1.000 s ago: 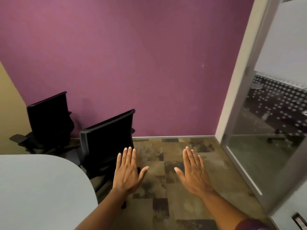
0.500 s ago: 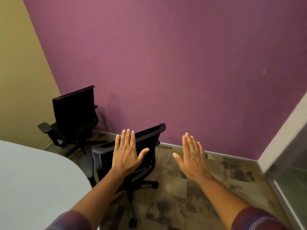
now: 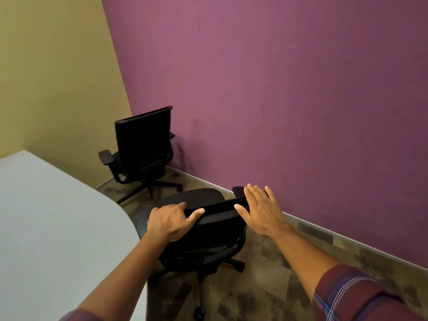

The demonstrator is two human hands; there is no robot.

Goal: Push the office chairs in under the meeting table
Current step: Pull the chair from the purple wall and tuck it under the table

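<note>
A black office chair (image 3: 208, 237) stands right in front of me beside the rounded corner of the pale grey meeting table (image 3: 53, 228). My left hand (image 3: 171, 221) curls over the left end of its backrest top, fingers wrapped on the edge. My right hand (image 3: 259, 209) lies flat on the right end of the backrest, fingers spread, thumb against the rim. A second black office chair (image 3: 143, 144) with armrests stands apart in the corner, away from the table.
A purple wall (image 3: 278, 100) runs close behind both chairs and a yellow wall (image 3: 53, 77) closes the left side. The patterned brown carpet (image 3: 266, 286) lies open to my right along the skirting board.
Both hands came down from hovering open in the air onto the near chair's backrest. The view swung left, losing the glass door and bringing the yellow wall and corner chair in.
</note>
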